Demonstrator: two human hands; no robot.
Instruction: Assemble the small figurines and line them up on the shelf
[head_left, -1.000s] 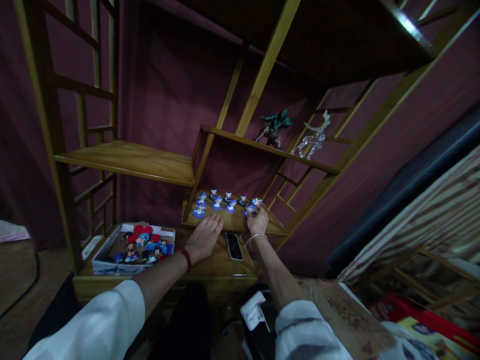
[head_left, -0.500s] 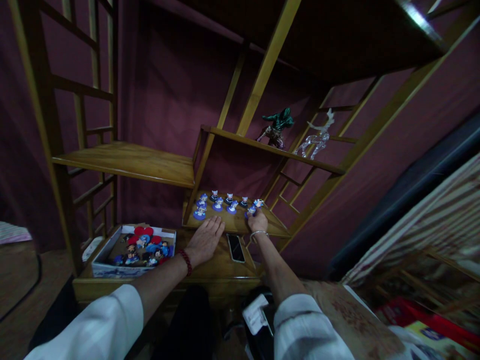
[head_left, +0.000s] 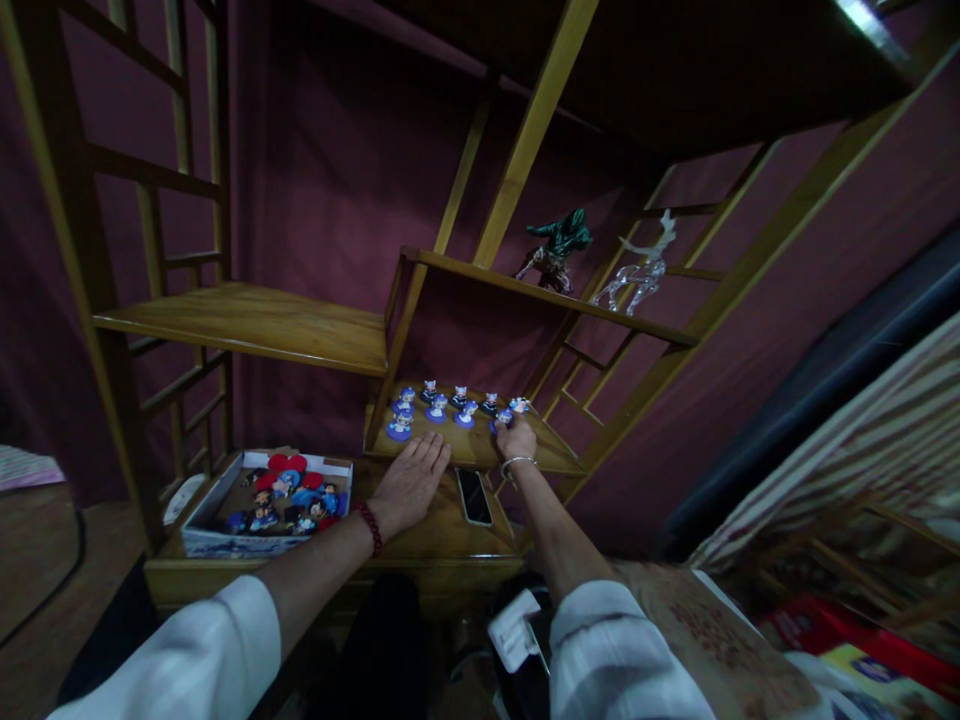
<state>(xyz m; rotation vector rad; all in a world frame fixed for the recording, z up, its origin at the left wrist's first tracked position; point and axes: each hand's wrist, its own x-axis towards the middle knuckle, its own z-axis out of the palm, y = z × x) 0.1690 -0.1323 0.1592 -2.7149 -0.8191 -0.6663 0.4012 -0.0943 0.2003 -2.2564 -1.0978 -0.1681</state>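
Observation:
My right hand (head_left: 517, 438) has its fingers closed around a small purple figurine (head_left: 504, 416) at the right end of the front row on the low shelf (head_left: 480, 446). Part of that figurine is hidden by my fingers. To its left stand other purple figurines (head_left: 465, 414), and behind them a row of dark-based figurines (head_left: 460, 397). A lighter figurine (head_left: 519, 405) stands just behind my right hand. My left hand (head_left: 412, 480) lies flat with fingers stretched out, in front of the shelf and close to the front-left purple figurine (head_left: 400, 426).
A box (head_left: 196, 540) holding several jumbled figurines sits at the left. A phone (head_left: 474, 497) lies between my hands. On the upper shelf stand a green-hooded statuette (head_left: 559, 250) and a clear deer ornament (head_left: 640, 268). Wooden posts (head_left: 405, 325) frame the low shelf.
The view has shifted slightly. My right hand stays at the same figurine, and my left hand keeps its place; nothing else has visibly moved.

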